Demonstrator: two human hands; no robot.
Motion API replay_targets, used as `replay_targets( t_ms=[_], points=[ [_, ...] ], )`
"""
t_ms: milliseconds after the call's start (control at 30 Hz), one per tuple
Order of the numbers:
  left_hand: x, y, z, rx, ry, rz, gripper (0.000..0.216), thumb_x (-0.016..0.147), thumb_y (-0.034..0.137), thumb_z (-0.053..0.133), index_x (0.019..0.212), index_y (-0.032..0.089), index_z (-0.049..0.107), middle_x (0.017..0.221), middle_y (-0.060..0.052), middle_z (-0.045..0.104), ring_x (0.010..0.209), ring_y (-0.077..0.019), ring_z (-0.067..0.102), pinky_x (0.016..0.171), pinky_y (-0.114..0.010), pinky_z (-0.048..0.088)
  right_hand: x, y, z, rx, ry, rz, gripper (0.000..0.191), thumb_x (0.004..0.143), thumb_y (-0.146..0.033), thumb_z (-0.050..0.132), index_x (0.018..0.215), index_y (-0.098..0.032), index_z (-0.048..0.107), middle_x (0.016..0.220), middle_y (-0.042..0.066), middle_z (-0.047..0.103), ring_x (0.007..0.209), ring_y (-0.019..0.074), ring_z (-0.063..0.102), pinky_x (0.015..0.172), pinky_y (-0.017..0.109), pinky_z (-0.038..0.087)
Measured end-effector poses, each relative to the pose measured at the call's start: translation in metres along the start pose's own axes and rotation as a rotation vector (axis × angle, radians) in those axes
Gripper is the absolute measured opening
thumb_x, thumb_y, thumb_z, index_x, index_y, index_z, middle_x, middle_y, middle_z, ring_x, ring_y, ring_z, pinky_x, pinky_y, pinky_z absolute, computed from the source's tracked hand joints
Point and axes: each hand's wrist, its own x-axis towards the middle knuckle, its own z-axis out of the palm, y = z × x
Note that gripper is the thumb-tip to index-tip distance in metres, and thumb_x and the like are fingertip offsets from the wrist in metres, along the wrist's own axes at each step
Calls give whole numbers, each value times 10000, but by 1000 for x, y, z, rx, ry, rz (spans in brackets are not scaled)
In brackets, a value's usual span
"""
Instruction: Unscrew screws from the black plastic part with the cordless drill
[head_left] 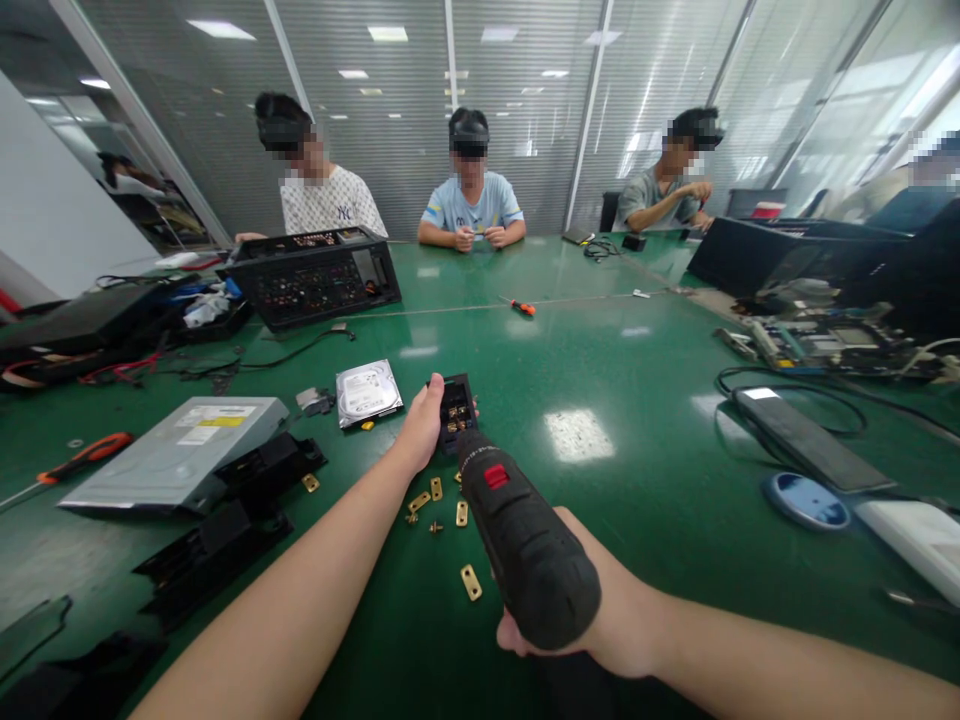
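A wide green tabletop (600, 340) was seen, and every place below is given from the small black terminal block (457, 411) that stood near its middle. Beyond the block, on the far side, three other people were seated, each busy with their own hands. Far to the left and beyond it an opened black chassis (315, 275) was set, and to the near left a grey optical drive (180, 450) lay flat, with black plastic brackets (225, 525) just beside that drive. Immediately left of the block a bare hard disk (367, 391) was laid. An orange-handled screwdriver (523, 307) lay well beyond the block.

The block itself was held down on the tabletop by the left hand (422, 425), whose fingers were wrapped round its left edge, the thumb along the top. A black electric screwdriver (525, 545) was gripped by the right hand (600, 620), fingers closed about its handle, and its nose was brought up against the near edge of the block; the bit tip was hidden by the tool body. Small brass plates (471, 582) and screws were scattered just nearer than the block.

It was judged that the step would be done best with the tool kept square to the screw head, the block pinned firmly so that it could not twist, and the left fingers kept off the row of terminals.
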Motion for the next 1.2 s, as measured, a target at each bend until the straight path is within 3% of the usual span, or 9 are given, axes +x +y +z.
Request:
replay_targets(
  t_ms=[200, 333, 567, 767, 967, 1200],
  points=[
    [2, -1, -1, -25, -12, 2, 621, 1013, 766, 573, 1112, 159, 659, 893, -132, 813, 778, -266, 809, 693, -348, 642, -2, 9, -2, 13, 17, 21, 516, 602, -477, 1020, 860, -200, 669, 748, -5, 702, 647, 166, 647, 609, 293, 526],
    [-1, 1, -1, -41, -26, -10, 645, 996, 780, 592, 1113, 150, 667, 886, -132, 809, 753, -253, 804, 671, -331, 631, 0, 6, -4, 62, -39, 141, 579, 523, -441, 1047, 873, -190, 660, 703, -15, 703, 608, 163, 649, 599, 299, 529],
    [-4, 6, 0, -58, -17, 1, 615, 992, 752, 634, 1109, 149, 656, 954, -151, 826, 810, -267, 821, 725, -358, 658, 1, -2, -4, 66, -47, 213, 480, 523, -381, 1026, 777, -179, 672, 682, 5, 733, 630, 161, 665, 629, 297, 527],
    [-2, 6, 1, -56, -12, -34, 621, 1002, 767, 596, 1099, 156, 650, 901, -139, 815, 818, -281, 825, 714, -358, 656, 1, -3, -4, 28, -50, 130, 380, 563, -304, 962, 765, -189, 661, 663, -7, 720, 620, 167, 665, 610, 291, 515],
    [-1, 4, 1, -56, -11, -12, 599, 1003, 762, 599, 1062, 169, 666, 937, -135, 814, 903, -301, 828, 772, -384, 664, 0, 0, -3, 41, -63, 102, 473, 581, -422, 1013, 797, -189, 663, 704, 3, 699, 651, 179, 659, 639, 325, 528],
    [2, 3, -1, -45, -22, -44, 621, 1002, 778, 580, 1069, 166, 658, 845, -112, 790, 729, -255, 792, 653, -333, 622, 0, 3, -4, 82, -60, 177, 524, 547, -438, 1026, 809, -189, 647, 685, -16, 675, 639, 160, 643, 649, 319, 522]
  ],
)
